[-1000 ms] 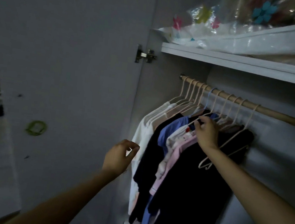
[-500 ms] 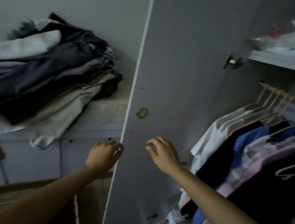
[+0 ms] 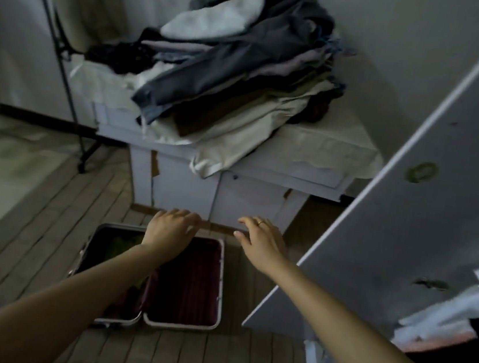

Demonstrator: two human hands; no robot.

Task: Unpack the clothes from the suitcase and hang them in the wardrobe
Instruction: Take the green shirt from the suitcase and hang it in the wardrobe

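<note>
The suitcase (image 3: 153, 279) lies open on the wooden floor (image 3: 30, 231) at about 6 o'clock in the head view, its right half showing a bare dark-red lining and its left half holding something greenish and dark that is too dim to identify. Both arms reach out above it: the left hand (image 3: 170, 230) hovers over the case with fingers loosely curled and holding nothing, and the right hand (image 3: 261, 238), a ring on one finger, is relaxed and equally unladen just to its right. At 3 o'clock stands the open wardrobe door (image 3: 430, 186), with hung clothes (image 3: 453, 343) glimpsed at 4 o'clock, so some hanging looks done. A heap of garments (image 3: 241, 61) sits on a white cabinet (image 3: 261, 190) at 12 o'clock. Judging by this, the case seems mostly emptied, with a few items probably left to fetch
</note>
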